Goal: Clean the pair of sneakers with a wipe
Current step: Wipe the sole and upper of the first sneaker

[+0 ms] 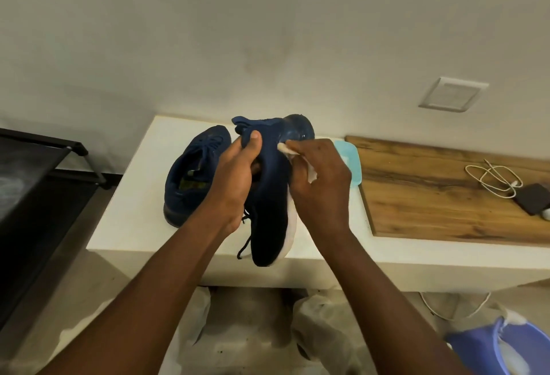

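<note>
My left hand (235, 178) grips a navy sneaker (272, 220) by its collar, thumb on the outside, holding it above the white ledge (134, 211) with the toe toward me and the white sole to the right. My right hand (320, 184) pinches a white wipe (287, 149) and presses it against the sneaker's heel side. The second navy sneaker (193, 172) lies on the ledge to the left, opening up.
A light blue wipes pack (351, 163) sits behind my right hand. To the right, a wooden board (431, 193) carries a white cable (494, 179) and a dark charger (534, 197). A black rack (38, 184) stands left, and a blue bin (488, 348) is on the floor.
</note>
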